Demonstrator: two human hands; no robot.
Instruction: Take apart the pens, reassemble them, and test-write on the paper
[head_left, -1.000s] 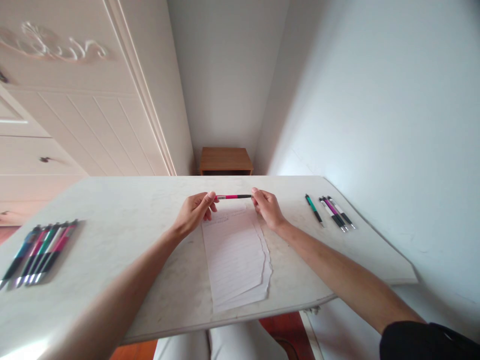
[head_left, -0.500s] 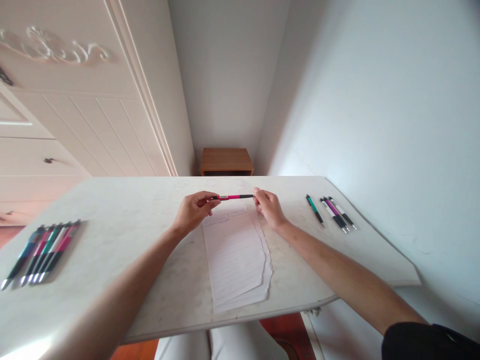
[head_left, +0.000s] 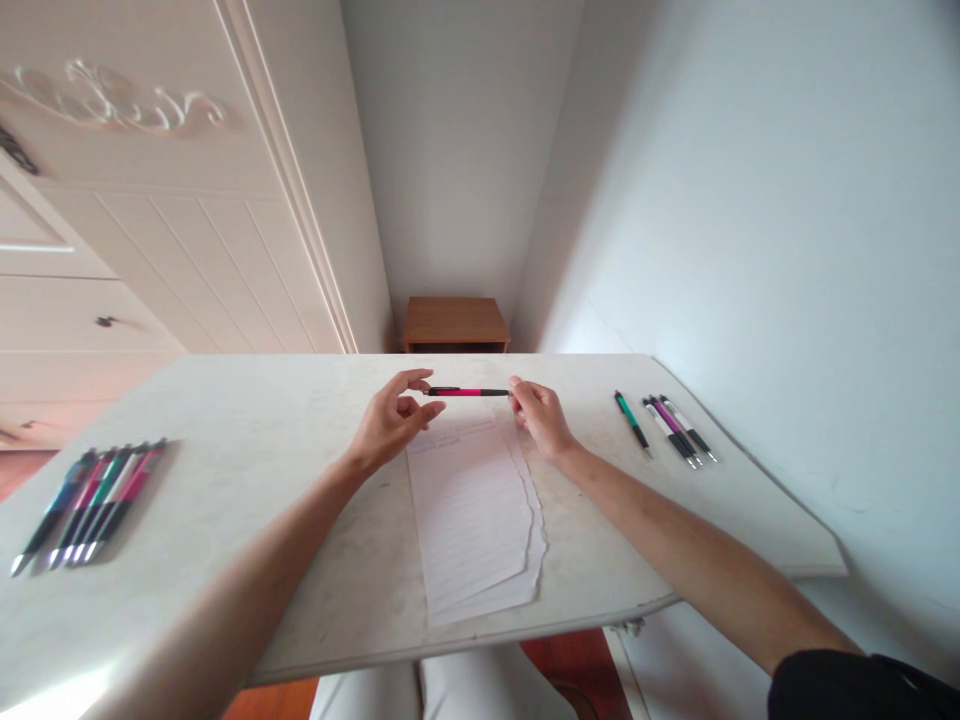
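A pink and black pen (head_left: 466, 392) lies level in the air above the far end of a stack of lined paper sheets (head_left: 474, 510). My right hand (head_left: 541, 419) pinches its right end with closed fingertips. My left hand (head_left: 392, 421) is at the pen's left end with thumb and forefinger spread apart, the other fingers curled beneath; I cannot tell whether it still touches the pen.
A row of several pens (head_left: 94, 502) lies at the left of the white table (head_left: 240, 470). Several more pens (head_left: 667, 427) lie at the right near the wall. A brown wooden stand (head_left: 455, 322) sits beyond the table's far edge, and a white cabinet (head_left: 150, 230) stands at left.
My left hand's thumb and forefinger have come apart at the pen's left end, where earlier they were pinched on it. The pen stays level in my right hand.
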